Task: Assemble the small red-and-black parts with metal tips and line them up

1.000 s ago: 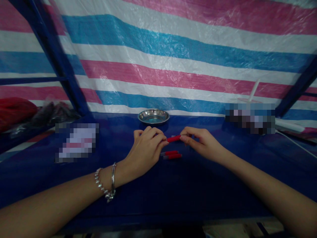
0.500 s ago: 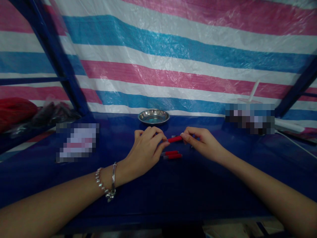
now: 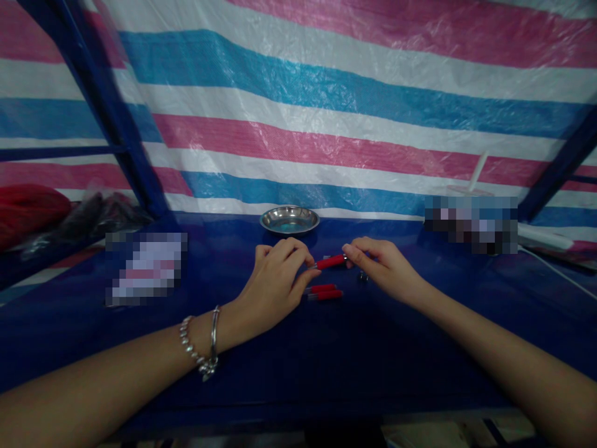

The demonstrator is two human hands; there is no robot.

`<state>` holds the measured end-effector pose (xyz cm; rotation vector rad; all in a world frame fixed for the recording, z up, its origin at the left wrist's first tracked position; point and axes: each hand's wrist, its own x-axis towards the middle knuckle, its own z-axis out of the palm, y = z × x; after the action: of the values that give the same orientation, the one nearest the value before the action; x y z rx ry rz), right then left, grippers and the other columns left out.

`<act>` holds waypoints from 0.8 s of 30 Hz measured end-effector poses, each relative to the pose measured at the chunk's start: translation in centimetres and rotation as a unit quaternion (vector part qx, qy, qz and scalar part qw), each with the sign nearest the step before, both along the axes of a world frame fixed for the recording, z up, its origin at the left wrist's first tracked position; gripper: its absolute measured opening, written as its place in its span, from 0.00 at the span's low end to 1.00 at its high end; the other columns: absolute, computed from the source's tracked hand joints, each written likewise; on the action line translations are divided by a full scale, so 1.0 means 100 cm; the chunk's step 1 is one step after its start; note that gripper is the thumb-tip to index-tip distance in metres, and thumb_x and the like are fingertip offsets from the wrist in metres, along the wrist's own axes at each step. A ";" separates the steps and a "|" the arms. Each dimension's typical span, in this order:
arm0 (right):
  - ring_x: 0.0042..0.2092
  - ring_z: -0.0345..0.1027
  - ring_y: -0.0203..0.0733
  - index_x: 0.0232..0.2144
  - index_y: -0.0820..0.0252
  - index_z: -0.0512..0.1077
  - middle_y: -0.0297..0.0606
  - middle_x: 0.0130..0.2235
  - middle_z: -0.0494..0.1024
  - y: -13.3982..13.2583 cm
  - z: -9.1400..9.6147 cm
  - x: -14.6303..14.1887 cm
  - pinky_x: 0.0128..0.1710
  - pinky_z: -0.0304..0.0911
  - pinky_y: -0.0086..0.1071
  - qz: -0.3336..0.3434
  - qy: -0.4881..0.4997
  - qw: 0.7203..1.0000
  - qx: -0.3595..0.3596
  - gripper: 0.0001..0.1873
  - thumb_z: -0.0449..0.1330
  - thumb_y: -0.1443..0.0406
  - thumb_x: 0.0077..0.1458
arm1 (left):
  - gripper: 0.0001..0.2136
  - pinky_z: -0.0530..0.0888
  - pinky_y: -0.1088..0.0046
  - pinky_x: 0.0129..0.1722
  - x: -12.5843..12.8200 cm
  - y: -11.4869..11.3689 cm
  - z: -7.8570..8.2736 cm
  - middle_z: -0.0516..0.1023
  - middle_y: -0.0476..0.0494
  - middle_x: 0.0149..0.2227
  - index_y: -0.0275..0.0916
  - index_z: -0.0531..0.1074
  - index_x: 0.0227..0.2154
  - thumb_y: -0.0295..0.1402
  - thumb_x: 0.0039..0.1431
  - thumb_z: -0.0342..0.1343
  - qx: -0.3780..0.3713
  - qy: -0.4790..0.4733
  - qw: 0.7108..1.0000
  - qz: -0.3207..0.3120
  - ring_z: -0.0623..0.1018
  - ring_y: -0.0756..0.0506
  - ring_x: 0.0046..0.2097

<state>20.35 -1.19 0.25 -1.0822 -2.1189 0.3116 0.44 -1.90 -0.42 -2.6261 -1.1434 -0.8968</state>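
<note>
A slim red pen (image 3: 329, 262) is held level between my two hands, just above the table. My left hand (image 3: 278, 274) pinches its clear-looking left end between thumb and fingers. At the other end, my right hand (image 3: 370, 255) is closed with thumb and forefinger on a small silvery part, which the fingertips partly cover. Two more red pens (image 3: 326, 294) lie side by side on the table below, their left ends close to my left thumb. Several small shiny metal pieces (image 3: 362, 277) lie under my right hand, too small to make out.
A round steel dish (image 3: 290, 220) stands behind my hands on the blue table (image 3: 261, 373). To the left lies a blurred-out pale item (image 3: 148, 267); another blurred-out object (image 3: 473, 224) and a white cable (image 3: 559, 269) are at the right. Striped sheeting (image 3: 326, 137) hangs behind.
My right fingers have shifted slightly off the red barrel, so its silvery right end and the small metal pieces below show more. My left hand has hardly moved.
</note>
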 end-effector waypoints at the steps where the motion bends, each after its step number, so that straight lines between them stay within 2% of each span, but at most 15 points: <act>1: 0.29 0.59 0.34 0.19 0.61 0.64 0.33 0.22 0.67 0.000 0.000 0.000 0.31 0.53 0.30 0.002 -0.005 1.000 0.005 0.19 0.45 0.59 0.56 | 0.03 0.56 0.68 0.37 0.000 0.000 0.000 0.69 0.49 0.37 0.38 0.65 0.33 0.30 0.57 0.50 0.000 0.000 1.000 0.001 0.68 0.48 0.41; 6: 0.29 0.58 0.34 0.21 0.60 0.62 0.33 0.23 0.66 0.000 -0.001 0.000 0.31 0.53 0.30 0.011 -0.013 1.000 0.027 0.14 0.47 0.61 0.56 | 0.03 0.56 0.68 0.37 0.000 0.000 0.000 0.69 0.49 0.37 0.38 0.65 0.33 0.31 0.58 0.48 -0.008 0.009 1.000 0.005 0.68 0.47 0.41; 11: 0.31 0.59 0.34 0.29 0.60 0.63 0.33 0.28 0.68 -0.002 0.000 0.000 0.31 0.53 0.29 0.004 0.012 1.000 0.022 0.07 0.50 0.62 0.54 | 0.04 0.56 0.68 0.37 0.000 0.000 0.000 0.69 0.48 0.37 0.38 0.65 0.33 0.31 0.59 0.46 -0.003 0.005 1.000 0.009 0.68 0.47 0.41; 14: 0.33 0.59 0.35 0.29 0.59 0.65 0.34 0.29 0.69 -0.003 0.001 -0.001 0.33 0.53 0.31 -0.022 0.003 0.999 0.030 0.10 0.50 0.58 0.54 | 0.04 0.56 0.68 0.37 0.001 0.001 0.000 0.69 0.48 0.37 0.38 0.65 0.33 0.31 0.58 0.48 0.000 0.000 1.000 0.010 0.68 0.47 0.40; 17: 0.32 0.59 0.36 0.23 0.59 0.65 0.33 0.26 0.68 -0.003 0.002 -0.001 0.36 0.52 0.33 -0.037 -0.022 0.998 0.036 0.16 0.47 0.57 0.55 | 0.03 0.56 0.68 0.37 0.001 0.001 0.000 0.69 0.49 0.37 0.38 0.65 0.33 0.31 0.57 0.49 -0.003 0.003 1.000 0.002 0.68 0.47 0.40; 24: 0.29 0.58 0.34 0.18 0.60 0.63 0.33 0.23 0.67 0.000 0.001 -0.001 0.34 0.52 0.32 -0.011 -0.034 0.999 0.038 0.20 0.45 0.58 0.57 | 0.04 0.56 0.68 0.37 0.000 -0.001 0.000 0.69 0.48 0.37 0.38 0.65 0.34 0.31 0.58 0.48 0.003 0.003 1.000 0.002 0.68 0.47 0.41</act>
<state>20.29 -1.21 0.32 -1.0838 -2.1603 0.1837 0.46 -2.01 -0.42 -2.6180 -1.1432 -0.8910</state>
